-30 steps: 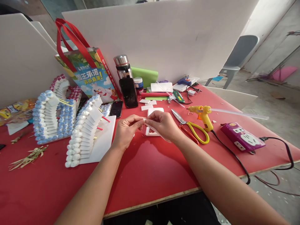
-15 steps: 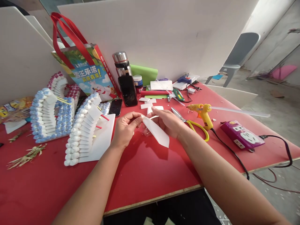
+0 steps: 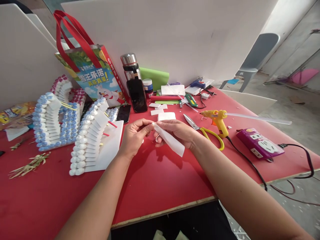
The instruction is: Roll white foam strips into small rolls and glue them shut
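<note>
A thin white strip [image 3: 172, 141] hangs between my hands over the red table [image 3: 160, 186], its free end slanting down to the right. My left hand [image 3: 136, 137] pinches the strip's upper left end. Against the strip near that same end, my right hand [image 3: 177, 130] has its thumb on top and its fingers curled beneath. Just beyond my hands lie small white pieces [image 3: 166, 116]. To the left stands a white curved model [image 3: 92, 140] edged with rounded white tufts. Yellow-handled scissors [image 3: 200, 128] lie right of my right hand.
Farther right are a yellow glue gun [image 3: 218, 120] and a purple power strip [image 3: 260, 143] with black cords. Behind stand a phone [image 3: 137, 95], a steel flask [image 3: 130, 66] and a printed bag [image 3: 96, 75]. A blue-tufted model [image 3: 46, 123] and dried stalks [image 3: 31, 165] are at left.
My right thumb has come down onto the strip, and the right fingers have closed in around it. The strip now looks narrower and curled, with its free end slightly farther right.
</note>
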Motion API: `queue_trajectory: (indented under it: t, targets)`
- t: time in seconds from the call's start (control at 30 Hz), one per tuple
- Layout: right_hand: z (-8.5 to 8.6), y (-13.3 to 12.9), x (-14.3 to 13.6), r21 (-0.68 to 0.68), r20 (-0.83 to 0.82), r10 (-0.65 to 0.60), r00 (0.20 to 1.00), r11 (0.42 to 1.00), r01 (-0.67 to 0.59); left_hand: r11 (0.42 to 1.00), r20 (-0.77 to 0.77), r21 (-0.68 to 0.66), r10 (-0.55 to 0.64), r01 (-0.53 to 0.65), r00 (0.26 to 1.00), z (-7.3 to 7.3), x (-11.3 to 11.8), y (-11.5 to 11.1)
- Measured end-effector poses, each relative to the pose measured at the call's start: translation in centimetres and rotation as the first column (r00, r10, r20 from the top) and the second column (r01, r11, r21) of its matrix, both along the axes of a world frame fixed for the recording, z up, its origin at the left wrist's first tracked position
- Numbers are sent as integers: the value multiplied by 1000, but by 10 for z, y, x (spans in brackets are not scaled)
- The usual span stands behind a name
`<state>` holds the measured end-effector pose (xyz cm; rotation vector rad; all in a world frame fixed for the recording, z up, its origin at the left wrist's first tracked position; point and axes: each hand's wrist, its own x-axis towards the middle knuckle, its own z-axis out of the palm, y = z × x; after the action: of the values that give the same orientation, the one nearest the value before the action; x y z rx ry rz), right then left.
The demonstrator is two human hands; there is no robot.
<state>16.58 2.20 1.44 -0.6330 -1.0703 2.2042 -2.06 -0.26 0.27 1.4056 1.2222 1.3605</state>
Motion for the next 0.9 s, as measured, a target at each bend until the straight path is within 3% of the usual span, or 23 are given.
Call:
queue_trajectory:
  t: [0.27,0.5,0.6,0.67,0.9]
  targets:
    - [2,-3,-4,199,171,-188,967,968,153,999,16,-16,31,-31,999,-3,3,2]
    - [-6,-7,-15,392,239,-405,883,872,294,995,-5,-1,96,-96,995,-5,11,-2]
    - [-9,-11,-20,508,228,-519,824,785,355,989,-79,84,129,-123,988,-4,15,-5]
    - [-8,-13,-21,540,204,-529,823,762,356,974,-133,180,159,-134,978,-2,16,-6]
    - [-11,-12,-23,469,215,-487,847,812,348,839,-380,537,330,-84,864,-3,13,-6]
